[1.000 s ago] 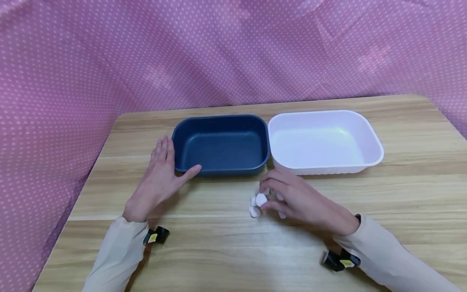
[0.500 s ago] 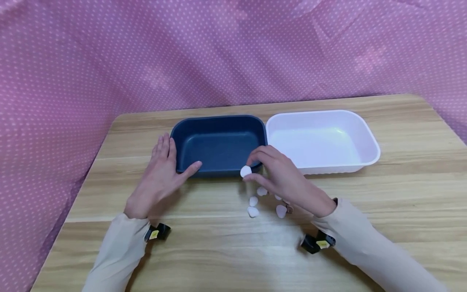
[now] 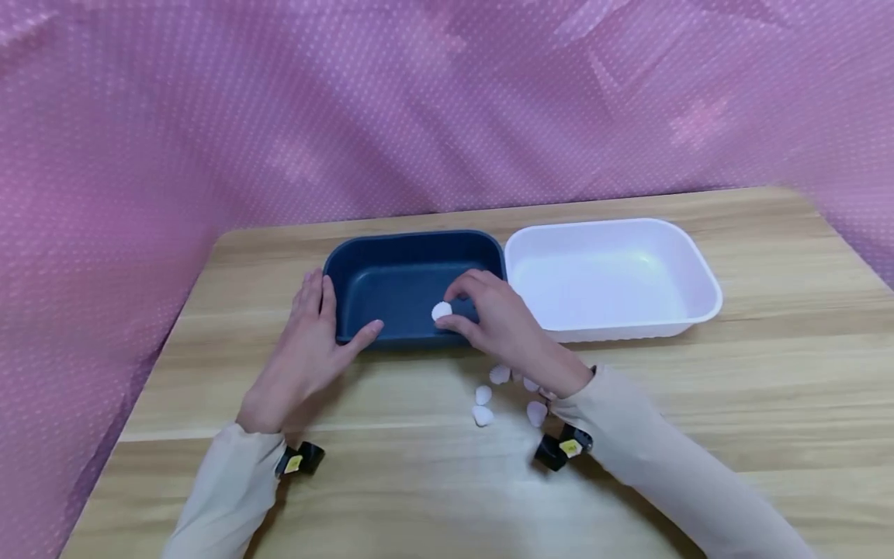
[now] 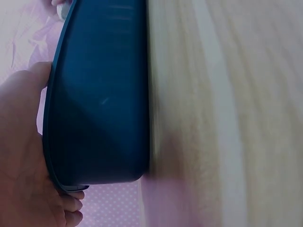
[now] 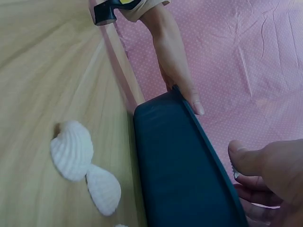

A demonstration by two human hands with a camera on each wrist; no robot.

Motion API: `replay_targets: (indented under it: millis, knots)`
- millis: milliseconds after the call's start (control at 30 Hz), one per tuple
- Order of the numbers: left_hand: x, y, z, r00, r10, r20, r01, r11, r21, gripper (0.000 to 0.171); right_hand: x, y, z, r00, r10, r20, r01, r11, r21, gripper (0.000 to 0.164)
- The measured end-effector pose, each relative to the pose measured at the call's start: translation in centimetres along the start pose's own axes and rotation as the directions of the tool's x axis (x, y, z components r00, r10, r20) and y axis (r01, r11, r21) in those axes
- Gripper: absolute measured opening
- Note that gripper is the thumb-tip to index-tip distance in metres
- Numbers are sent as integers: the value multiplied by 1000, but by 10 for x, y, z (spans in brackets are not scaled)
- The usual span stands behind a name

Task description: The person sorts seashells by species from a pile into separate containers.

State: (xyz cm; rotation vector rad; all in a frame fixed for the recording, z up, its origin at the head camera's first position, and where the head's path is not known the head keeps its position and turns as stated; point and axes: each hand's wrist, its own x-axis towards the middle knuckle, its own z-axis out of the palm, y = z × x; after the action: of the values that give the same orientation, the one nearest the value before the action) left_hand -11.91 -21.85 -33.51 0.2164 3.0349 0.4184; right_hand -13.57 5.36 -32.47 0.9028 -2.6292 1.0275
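Between thumb and fingertips, my right hand (image 3: 499, 322) pinches a small white seashell (image 3: 441, 310) above the dark blue bin (image 3: 412, 342). That shell is mostly hidden behind the thumb (image 5: 246, 160) in the right wrist view. My left hand (image 3: 303, 349) rests against the bin's left end, fingers straight along the side and thumb on the front rim. Several seashells lie on the table in front of the bins, among them a ribbed one (image 5: 73, 150) touching a smaller shell (image 5: 104, 190). Some are partly covered by the right wrist.
A white bin (image 3: 615, 332) stands right beside the blue one, on its right. Both sit near the back of the wooden table (image 3: 391, 497). Behind the table hangs a pink dotted cloth (image 3: 419, 101).
My right hand has lifted the seashell from the group on the table and carried it left and away from me, over the blue bin. The left hand has stayed at the bin's end.
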Motion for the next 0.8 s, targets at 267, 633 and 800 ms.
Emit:
replay_targets:
  millis: [267,633,800]
  knots:
    - [-2,0,2,1000,-10,-1,10,1000,8,111,10,4,10,997,83,9,-83,997,-9,30]
    - [-2,-1,2,1000,-5,-5,5,1000,-6,109,12,8,14,995,102,7,-102,994,-33,30]
    - [-3,-1,3,1000,-4,-8,4,1000,-12,110,13,8,13,994,110,26,-108,992,-58,32]
